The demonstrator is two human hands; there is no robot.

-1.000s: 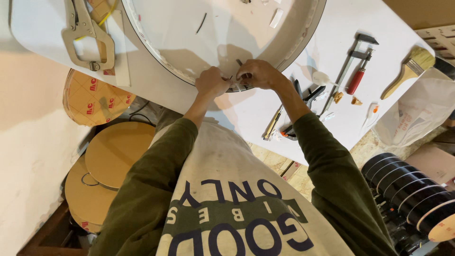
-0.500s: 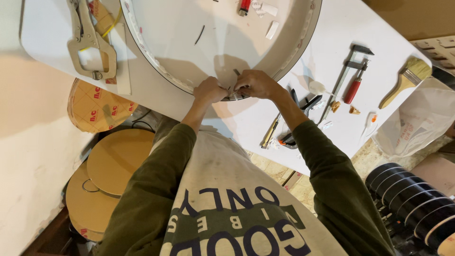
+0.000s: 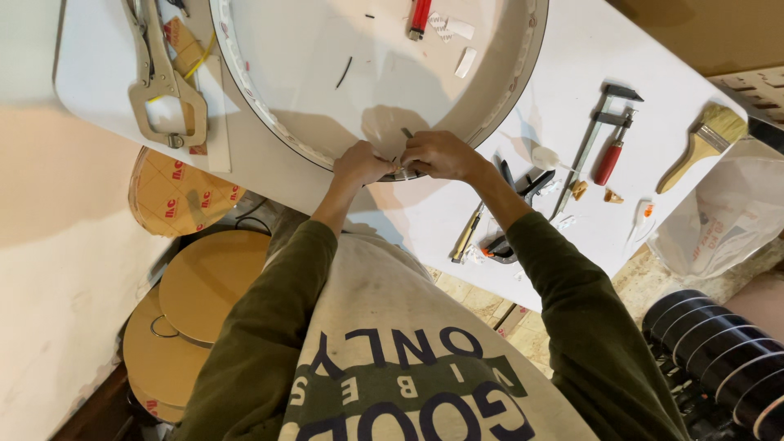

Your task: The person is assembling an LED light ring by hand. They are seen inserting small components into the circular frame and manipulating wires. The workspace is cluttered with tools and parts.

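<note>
Head view: both hands pinching at the rim of a round frame

Head view shows the left hand (image 3: 362, 163) and right hand (image 3: 441, 155) close together at the near edge of a big white round frame (image 3: 269, 122) lying on the white desk (image 3: 702, 73). Each grip is pressed together on a small strip (image 3: 402, 173) at the rim; what exactly sits between the fingertips is too small to tell. Judging by this, the step in hand is fine work on the rim lining, seating or peeling a short piece. The next move seems to call for steady, small finger pressure along the curve without shifting the frame. Pliers (image 3: 500, 245), a bar clamp (image 3: 608, 131) and a brush (image 3: 704, 143) lie to the right, a locking clamp (image 3: 163, 90) to the left
</note>
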